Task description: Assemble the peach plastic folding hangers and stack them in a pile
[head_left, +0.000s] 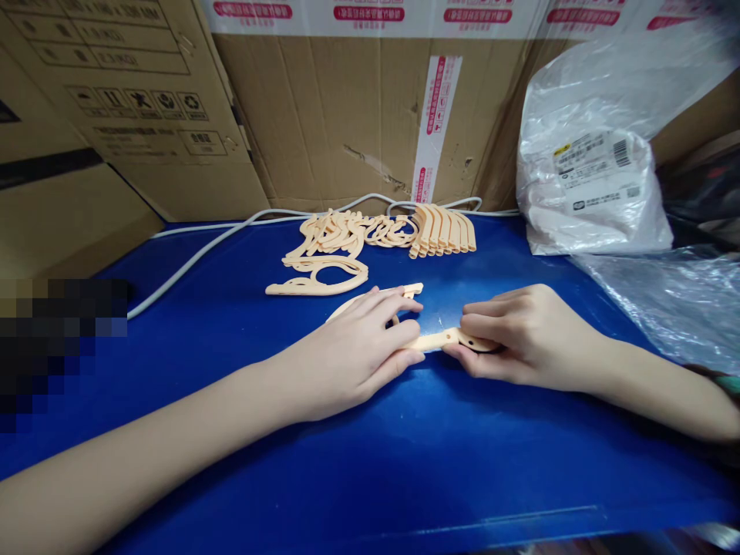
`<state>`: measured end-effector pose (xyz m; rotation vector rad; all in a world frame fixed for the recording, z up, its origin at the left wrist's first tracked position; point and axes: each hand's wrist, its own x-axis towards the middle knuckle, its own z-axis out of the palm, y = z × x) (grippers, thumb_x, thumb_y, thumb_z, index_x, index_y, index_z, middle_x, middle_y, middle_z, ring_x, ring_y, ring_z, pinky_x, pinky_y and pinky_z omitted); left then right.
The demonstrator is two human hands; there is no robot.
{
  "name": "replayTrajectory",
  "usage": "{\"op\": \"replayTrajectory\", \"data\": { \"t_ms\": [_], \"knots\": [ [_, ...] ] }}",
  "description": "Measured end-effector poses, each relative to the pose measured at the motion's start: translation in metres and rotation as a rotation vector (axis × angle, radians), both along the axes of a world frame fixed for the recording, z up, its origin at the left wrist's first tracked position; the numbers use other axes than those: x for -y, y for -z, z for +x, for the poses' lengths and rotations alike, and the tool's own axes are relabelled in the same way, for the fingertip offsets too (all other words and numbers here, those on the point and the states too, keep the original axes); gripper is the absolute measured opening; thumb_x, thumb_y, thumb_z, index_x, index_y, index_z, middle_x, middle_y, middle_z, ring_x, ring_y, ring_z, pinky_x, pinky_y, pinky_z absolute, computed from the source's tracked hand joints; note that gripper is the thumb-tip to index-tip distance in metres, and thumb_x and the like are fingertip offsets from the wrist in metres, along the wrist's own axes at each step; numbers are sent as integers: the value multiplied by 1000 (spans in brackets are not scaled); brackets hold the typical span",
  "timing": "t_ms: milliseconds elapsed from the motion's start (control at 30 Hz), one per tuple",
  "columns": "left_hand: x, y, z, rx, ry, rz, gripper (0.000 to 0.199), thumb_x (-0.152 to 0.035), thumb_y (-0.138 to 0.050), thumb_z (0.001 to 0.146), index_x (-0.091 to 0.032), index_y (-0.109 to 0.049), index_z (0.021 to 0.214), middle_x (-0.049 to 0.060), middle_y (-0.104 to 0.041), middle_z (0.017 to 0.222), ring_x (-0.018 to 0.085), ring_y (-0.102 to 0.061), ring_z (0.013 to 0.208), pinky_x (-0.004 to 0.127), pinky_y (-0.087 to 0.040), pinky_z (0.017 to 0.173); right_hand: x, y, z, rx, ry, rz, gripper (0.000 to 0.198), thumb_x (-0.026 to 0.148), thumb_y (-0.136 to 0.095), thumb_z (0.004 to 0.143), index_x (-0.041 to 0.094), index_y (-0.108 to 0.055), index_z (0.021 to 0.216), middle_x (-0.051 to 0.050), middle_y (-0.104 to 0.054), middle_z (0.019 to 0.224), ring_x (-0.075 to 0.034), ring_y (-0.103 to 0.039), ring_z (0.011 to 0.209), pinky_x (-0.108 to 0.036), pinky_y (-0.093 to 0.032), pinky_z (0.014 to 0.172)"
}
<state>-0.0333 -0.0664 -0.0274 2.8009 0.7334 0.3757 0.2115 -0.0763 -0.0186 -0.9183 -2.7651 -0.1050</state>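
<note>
The left hand [350, 351] lay over a beige plastic frame [432, 341] on the blue table [347, 470], its thumb and forefinger pinching the lower bar near the end, while the other fingers were spread over the rest, probably to keep it steady. The right hand [523, 335] was pinching a short beige piece [479, 343] between thumb and bent fingers, at the end of that bar; this grip seemed to keep the two ends in line, but whether they were already joined, I could not tell. Behind lay a similar shape [317, 288], then a heap of loose parts [332, 233], some rings [390, 230] and stacked curved bars [445, 231], perhaps sorted by kind for easy picking. As for containers, a labelled white plastic bag [595, 181] stood at the right, its content unclear. The back cardboard box [347, 100] and the printed box [144, 173] did not show their insides.
</note>
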Motion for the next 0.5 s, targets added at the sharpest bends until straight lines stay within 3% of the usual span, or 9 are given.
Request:
{"op": "replayTrajectory", "data": {
  "t_ms": [200, 367, 500],
  "knots": [
    [0, -1, 1, 19, 8, -25, 26, -34, -35, 101, -18, -54, 93, 12, -55, 129, 24, -38, 136, 43, -32, 112, 0, 1, 1, -10, -52, 45, 38, 31, -45, 95, 19, -51, 60, 3, -47, 54, -10, -37, 46, -29, -24, 52],
    [-2, -2, 0, 108, -79, -135, 20, -31, -39, 99, -20, -56, 97, 8, -59, 126, 23, -44, 130, 43, -34, 109, 2, -2, 1, -19, -125, -89, 34, 31, -53, 89, 19, -50, 58, 3, -46, 53, -10, -33, 48, -29, -24, 54],
    [-7, -1, -1, 195, -111, -211, 18, -21, -47, 91, -20, -56, 106, 8, -55, 131, 21, -45, 130, 35, -43, 103, 3, -6, 3, -42, -154, -156, 40, 38, -54, 91, 18, -46, 56, 4, -44, 52, -10, -29, 48, -29, -24, 56]
  ]
}}
